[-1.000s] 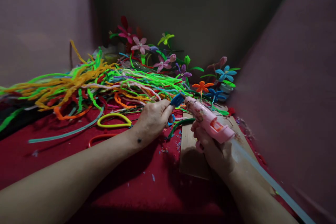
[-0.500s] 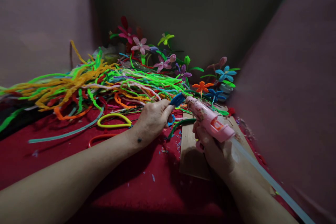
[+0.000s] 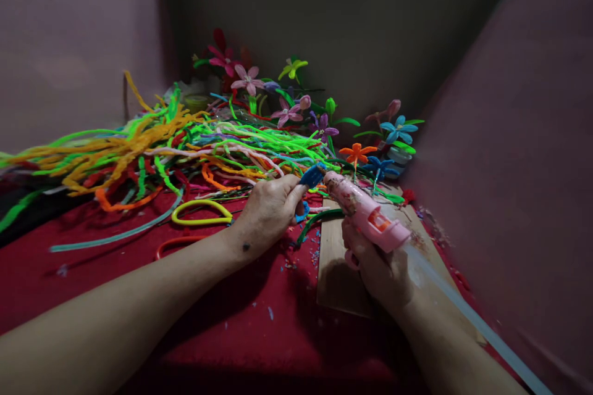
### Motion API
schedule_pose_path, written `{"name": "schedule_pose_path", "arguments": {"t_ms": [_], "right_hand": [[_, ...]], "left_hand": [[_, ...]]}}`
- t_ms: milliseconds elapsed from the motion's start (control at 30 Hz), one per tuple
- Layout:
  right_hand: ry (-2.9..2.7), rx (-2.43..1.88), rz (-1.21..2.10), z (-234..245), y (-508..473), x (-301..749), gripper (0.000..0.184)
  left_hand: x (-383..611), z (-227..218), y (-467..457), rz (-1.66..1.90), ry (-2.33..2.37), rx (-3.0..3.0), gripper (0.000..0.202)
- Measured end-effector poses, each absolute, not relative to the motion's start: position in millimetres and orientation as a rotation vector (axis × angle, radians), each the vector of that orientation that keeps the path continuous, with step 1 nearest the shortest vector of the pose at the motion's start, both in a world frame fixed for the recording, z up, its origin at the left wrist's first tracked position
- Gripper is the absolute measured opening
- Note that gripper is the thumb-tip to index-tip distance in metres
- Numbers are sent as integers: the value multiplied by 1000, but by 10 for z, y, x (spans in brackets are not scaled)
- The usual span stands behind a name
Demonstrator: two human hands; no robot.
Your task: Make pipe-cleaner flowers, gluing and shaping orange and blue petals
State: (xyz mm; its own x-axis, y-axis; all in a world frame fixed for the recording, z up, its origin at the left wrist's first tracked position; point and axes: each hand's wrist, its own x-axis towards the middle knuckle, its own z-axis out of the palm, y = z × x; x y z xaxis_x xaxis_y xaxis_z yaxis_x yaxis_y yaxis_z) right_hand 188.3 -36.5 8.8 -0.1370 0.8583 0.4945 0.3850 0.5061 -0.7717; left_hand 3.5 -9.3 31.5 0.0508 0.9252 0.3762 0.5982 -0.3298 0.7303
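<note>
My left hand (image 3: 271, 210) is closed in a pinch on a small blue pipe-cleaner piece (image 3: 312, 175), holding it up just above the red cloth. My right hand (image 3: 377, 265) is wrapped round the grip of a pink glue gun (image 3: 365, 213), with a clear glue stick (image 3: 467, 315) trailing out of its back. The gun's nozzle touches or nearly touches the blue piece. Both hands work over the near edge of a wooden board (image 3: 338, 278).
A big heap of coloured pipe cleaners (image 3: 152, 148) covers the left and middle of the red cloth (image 3: 259, 333). Finished pipe-cleaner flowers (image 3: 356, 151) stand at the back by the wall. A yellow loop (image 3: 201, 213) lies left of my left hand. Pink walls close in on both sides.
The glue gun has shifted slightly left and down, closing on the blue piece. My left hand has stayed almost still.
</note>
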Motion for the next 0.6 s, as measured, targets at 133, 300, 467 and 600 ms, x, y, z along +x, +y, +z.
{"name": "schedule_pose_path", "arguments": {"t_ms": [133,300,467,600], "right_hand": [[-1686,-1061,570,55,-352,1880,17],[-1644,-1054,588,44,-343,1862,19],[-1733,-1056,586,85,-367,1871,17],[-1796,-1006,598,60,-354,1888,26]], "left_hand": [[47,332,-107,1171,1545,1959,29],[49,338,-110,1169,1551,1967,29],[38,341,-102,1156,1558,1986,28],[37,334,-90,1152,1569,2001,28]]}}
